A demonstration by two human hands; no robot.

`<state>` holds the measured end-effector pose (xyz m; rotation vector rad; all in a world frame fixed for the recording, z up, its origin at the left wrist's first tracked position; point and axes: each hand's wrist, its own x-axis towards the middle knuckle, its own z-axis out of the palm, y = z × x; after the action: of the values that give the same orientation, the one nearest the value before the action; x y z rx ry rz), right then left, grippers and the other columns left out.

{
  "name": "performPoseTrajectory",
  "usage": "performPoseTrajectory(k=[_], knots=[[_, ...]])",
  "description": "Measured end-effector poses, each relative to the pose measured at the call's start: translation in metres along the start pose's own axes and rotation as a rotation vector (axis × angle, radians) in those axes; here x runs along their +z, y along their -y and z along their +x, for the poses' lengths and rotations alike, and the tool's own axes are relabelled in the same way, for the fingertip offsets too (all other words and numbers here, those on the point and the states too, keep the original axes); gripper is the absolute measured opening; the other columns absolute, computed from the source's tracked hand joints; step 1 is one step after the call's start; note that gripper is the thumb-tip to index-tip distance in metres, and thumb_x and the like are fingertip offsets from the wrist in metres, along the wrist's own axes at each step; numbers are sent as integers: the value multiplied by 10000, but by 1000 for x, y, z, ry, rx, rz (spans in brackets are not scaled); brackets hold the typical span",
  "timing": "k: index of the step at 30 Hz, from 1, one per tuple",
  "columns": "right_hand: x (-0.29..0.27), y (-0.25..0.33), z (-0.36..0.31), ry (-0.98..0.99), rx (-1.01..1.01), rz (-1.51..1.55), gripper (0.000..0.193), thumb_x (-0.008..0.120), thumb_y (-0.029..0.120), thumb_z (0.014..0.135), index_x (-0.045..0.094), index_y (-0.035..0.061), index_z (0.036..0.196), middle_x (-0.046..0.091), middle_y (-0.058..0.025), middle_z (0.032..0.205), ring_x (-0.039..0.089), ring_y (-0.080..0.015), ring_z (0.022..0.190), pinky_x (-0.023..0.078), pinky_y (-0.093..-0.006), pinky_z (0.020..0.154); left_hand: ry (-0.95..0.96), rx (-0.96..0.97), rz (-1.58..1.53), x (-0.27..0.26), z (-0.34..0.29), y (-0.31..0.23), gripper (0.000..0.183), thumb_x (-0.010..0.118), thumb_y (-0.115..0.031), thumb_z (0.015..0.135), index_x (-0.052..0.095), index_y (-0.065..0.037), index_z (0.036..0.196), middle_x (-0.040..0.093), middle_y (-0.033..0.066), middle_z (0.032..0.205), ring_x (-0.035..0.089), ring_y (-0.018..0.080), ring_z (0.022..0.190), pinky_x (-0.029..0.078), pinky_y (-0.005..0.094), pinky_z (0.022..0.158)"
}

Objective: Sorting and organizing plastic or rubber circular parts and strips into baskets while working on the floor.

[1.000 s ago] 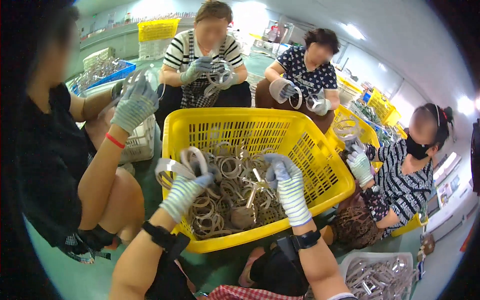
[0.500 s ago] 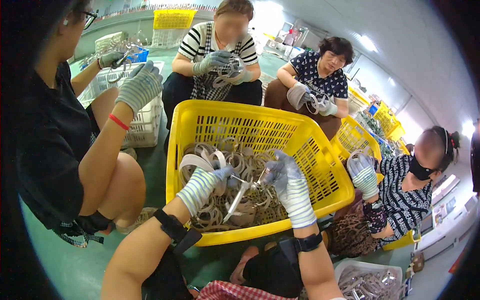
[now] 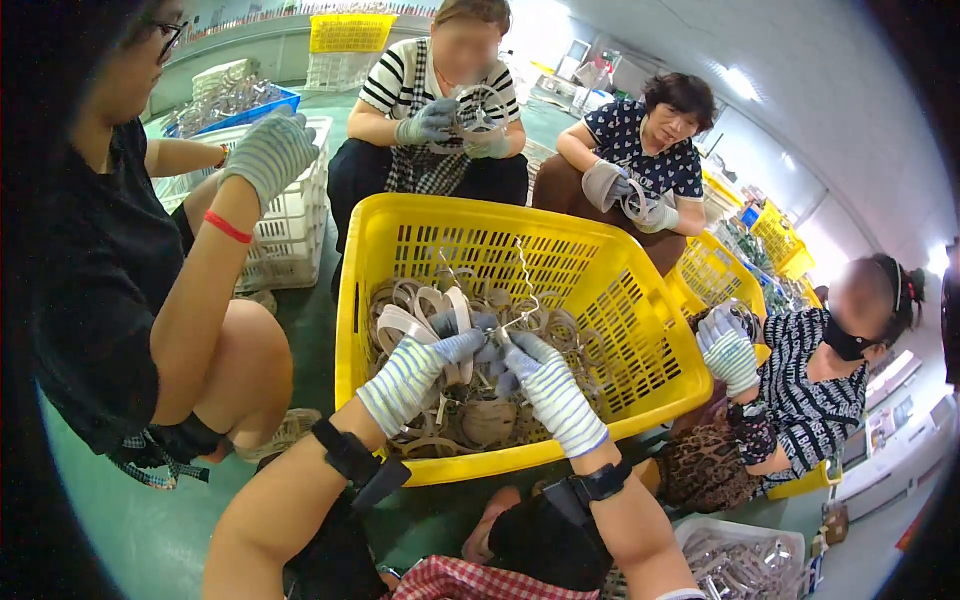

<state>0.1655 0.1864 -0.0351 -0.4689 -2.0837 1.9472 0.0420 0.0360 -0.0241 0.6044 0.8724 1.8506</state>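
Above the big yellow basket, my two gloved hands almost meet at one thin metal part. My left hand is closed, with pale grey ring-shaped bands against its fingers. My right hand pinches a silvery metal piece with a wavy metal rod rising from it. Beside the left fingertips a thinner, hooked rod sticks up. My fingers hide where these parts join. Below lies a heap of similar pale rings inside the basket.
Around the basket sit several co-workers with gloved hands, some holding rings. White crates stand at left, with a blue tray of metal parts on top. A white bin of metal parts sits at lower right. More yellow baskets stand behind.
My hands have drawn together, and the metal part between them has turned so its rods point upward. Across the basket, a co-worker has raised a ring; the left co-worker's far hand has dropped from view.
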Motion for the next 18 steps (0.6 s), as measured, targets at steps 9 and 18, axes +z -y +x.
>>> performPoseTrajectory(k=[9,18], knots=[[-14,8,-5,-132,-187,-250,226,563,123,899,534,8,1091,578,-31,923,513,-97,807,447,-253,728,-208,255,-204,-22,3,-6,202,665,-130,842,572,-71,1011,604,33,928,559,126,746,466,253,671],[-32,-3,-1,-347,-331,-342,253,581,171,914,590,-26,1072,648,-69,921,561,-112,828,467,-265,760,-43,262,3,25,-30,-10,306,623,-129,866,573,-23,1149,621,83,1109,595,154,1008,461,275,867]])
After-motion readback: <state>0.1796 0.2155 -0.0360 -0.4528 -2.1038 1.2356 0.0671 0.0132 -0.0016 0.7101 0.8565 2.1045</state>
